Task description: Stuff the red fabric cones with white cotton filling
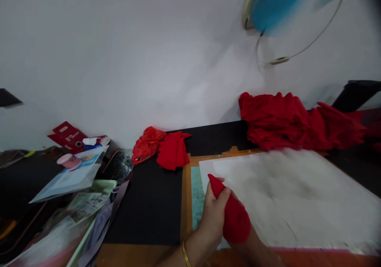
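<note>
A small red cloth piece (236,221), pointed at its upper end and rounded below, is gripped by my left hand (212,215). The thumb presses on its near face. My right forearm (257,245) reaches up behind the cloth, which hides nearly all of my right hand, so whether those fingers are inside it or behind it cannot be told. Both hands are over the left part of a white sheet (282,211). A gold bangle (186,255) circles my left wrist.
A large heap of red cloth (276,120) lies at the back right. Smaller red cloth pieces (173,152) sit by a red plastic bag (149,142). At left are a cluttered green tray (110,185) and a pink-lidded jar (69,162). A blurred blue object (276,5) hangs above.
</note>
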Demonstrator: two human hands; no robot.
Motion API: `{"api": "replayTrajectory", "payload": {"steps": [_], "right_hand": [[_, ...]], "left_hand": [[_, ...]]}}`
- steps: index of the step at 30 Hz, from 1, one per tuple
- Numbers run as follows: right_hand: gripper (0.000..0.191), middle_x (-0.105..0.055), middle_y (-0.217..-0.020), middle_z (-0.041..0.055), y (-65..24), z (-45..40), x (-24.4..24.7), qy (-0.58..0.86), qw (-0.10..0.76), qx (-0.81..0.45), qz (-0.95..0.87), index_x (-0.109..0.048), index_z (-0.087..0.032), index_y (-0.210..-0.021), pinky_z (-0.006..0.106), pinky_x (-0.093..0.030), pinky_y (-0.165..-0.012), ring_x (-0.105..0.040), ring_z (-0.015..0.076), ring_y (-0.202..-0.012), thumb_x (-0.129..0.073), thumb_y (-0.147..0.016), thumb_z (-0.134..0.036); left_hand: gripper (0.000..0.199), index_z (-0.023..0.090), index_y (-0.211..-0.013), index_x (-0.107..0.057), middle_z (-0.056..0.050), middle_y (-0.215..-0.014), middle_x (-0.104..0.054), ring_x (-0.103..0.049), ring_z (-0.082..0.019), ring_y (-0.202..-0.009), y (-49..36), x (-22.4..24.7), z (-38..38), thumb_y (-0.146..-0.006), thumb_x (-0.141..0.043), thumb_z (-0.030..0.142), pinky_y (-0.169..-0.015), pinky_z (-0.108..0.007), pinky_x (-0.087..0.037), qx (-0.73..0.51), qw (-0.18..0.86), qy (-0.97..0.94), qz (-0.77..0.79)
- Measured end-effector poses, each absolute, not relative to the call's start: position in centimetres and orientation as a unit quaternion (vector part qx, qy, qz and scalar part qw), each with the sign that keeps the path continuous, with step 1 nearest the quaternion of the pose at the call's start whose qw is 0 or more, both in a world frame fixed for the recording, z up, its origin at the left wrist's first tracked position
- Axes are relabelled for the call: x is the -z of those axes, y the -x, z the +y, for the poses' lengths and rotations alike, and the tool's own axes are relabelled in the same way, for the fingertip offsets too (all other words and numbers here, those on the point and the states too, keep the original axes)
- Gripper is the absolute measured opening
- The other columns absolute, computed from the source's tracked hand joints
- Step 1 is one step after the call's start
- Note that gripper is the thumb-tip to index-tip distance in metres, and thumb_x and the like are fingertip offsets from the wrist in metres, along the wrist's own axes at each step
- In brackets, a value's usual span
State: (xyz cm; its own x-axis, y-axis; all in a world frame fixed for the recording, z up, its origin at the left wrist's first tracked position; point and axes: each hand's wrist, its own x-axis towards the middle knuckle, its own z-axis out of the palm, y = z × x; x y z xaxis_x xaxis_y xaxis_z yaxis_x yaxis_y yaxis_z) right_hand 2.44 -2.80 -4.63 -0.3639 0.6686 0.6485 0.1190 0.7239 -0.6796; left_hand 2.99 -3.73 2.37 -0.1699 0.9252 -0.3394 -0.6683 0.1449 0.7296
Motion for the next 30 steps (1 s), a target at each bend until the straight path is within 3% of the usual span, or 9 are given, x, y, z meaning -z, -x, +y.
{"api": "replayTrajectory", "payload": {"steps": [2, 5, 10, 16, 19, 23, 27, 30], "right_hand": [[0.055, -0.058, -0.093, 0.0096, -2.1, -3.2, 3.1, 0.248, 0.564, -0.312, -0.723, -0.05, -0.027, -0.129, 0.035, -0.059, -0.077, -0.06, 0.0238, -0.107, -0.024, -0.087, -0.001], [0.063, -0.059, -0.091, 0.0099, -2.0, -3.4, 1.3, 0.38, 0.581, -0.288, -0.659, -0.049, -0.028, -0.13, 0.037, -0.058, -0.082, -0.063, 0.0234, -0.102, -0.025, -0.083, 0.005], [0.075, -0.062, -0.097, 0.0115, -2.5, -3.0, 0.8, 0.42, 0.627, -0.224, -0.617, -0.03, -0.028, -0.144, 0.044, -0.055, -0.091, -0.063, 0.025, -0.108, -0.017, -0.081, 0.011], [0.075, -0.065, -0.106, 0.0137, -2.8, -3.3, 0.8, 0.428, 0.602, -0.159, -0.655, -0.034, -0.02, -0.143, 0.05, -0.048, -0.103, -0.057, 0.0252, -0.12, -0.01, -0.08, 0.013], [0.069, -0.064, -0.113, 0.0156, -2.6, -3.4, -0.2, 0.486, 0.508, -0.142, -0.697, -0.052, -0.016, -0.13, 0.048, -0.044, -0.108, -0.051, 0.0276, -0.127, -0.024, -0.075, 0.016], [0.057, -0.061, -0.117, 0.0193, -2.3, -3.5, -1.1, 0.528, 0.392, -0.141, -0.74, -0.064, -0.013, -0.108, 0.047, -0.038, -0.112, -0.047, 0.0307, -0.13, -0.034, -0.07, 0.017], [0.054, -0.061, -0.114, 0.016, -1.8, -4.0, 0.1, 0.478, 0.443, -0.191, -0.735, -0.058, -0.017, -0.117, 0.057, -0.033, -0.112, -0.038, 0.033, -0.137, -0.04, -0.074, 0.011], [0.058, -0.061, -0.11, 0.0128, -1.5, -4.1, 2.0, 0.422, 0.51, -0.232, -0.713, -0.051, -0.022, -0.127, 0.059, -0.033, -0.112, -0.032, 0.0317, -0.14, -0.041, -0.077, 0.007]], "left_hand": [[0.039, 0.02, -0.108, -0.049, -0.001, -0.075, -0.064, -0.065, -0.018, -0.063, -2.6, -2.5, -3.5, -0.079, -0.07, 0.036, -0.063, -0.029, -0.05, -0.633, 0.643, -0.139, 0.409], [0.033, 0.019, -0.101, -0.05, -0.002, -0.078, -0.065, -0.067, -0.018, -0.062, -2.2, -2.6, -3.2, -0.082, -0.065, 0.043, -0.062, -0.03, -0.05, -0.638, 0.651, -0.113, 0.395], [0.035, 0.019, -0.101, -0.053, -0.003, -0.084, -0.066, -0.068, -0.019, -0.065, -2.6, -2.2, -3.1, -0.084, -0.062, 0.048, -0.063, -0.03, -0.052, -0.658, 0.608, -0.122, 0.428], [0.04, 0.02, -0.116, -0.054, -0.004, -0.084, -0.067, -0.068, -0.018, -0.073, -3.1, -2.7, -3.5, -0.085, -0.062, 0.044, -0.068, -0.028, -0.053, -0.632, 0.605, -0.174, 0.452], [0.051, 0.022, -0.127, -0.047, -0.003, -0.084, -0.066, -0.067, -0.017, -0.065, -2.9, -3.2, -3.3, -0.085, -0.061, 0.049, -0.063, -0.03, -0.054, -0.633, 0.625, -0.141, 0.435], [0.068, 0.036, -0.141, -0.034, -0.003, -0.106, -0.066, -0.065, -0.013, -0.064, -2.4, -3.1, -3.1, -0.082, -0.065, 0.046, -0.063, -0.027, -0.053, -0.651, 0.588, -0.153, 0.455], [0.061, 0.03, -0.14, -0.04, -0.005, -0.102, -0.067, -0.064, -0.013, -0.065, -2.2, -2.8, -3.7, -0.086, -0.058, 0.052, -0.063, -0.026, -0.052, -0.623, 0.587, -0.229, 0.464], [0.063, 0.03, -0.143, -0.035, -0.004, -0.096, -0.066, -0.066, -0.016, -0.065, -2.3, -2.6, -4.0, -0.088, -0.05, 0.058, -0.062, -0.029, -0.052, -0.611, 0.597, -0.246, 0.458]]}}
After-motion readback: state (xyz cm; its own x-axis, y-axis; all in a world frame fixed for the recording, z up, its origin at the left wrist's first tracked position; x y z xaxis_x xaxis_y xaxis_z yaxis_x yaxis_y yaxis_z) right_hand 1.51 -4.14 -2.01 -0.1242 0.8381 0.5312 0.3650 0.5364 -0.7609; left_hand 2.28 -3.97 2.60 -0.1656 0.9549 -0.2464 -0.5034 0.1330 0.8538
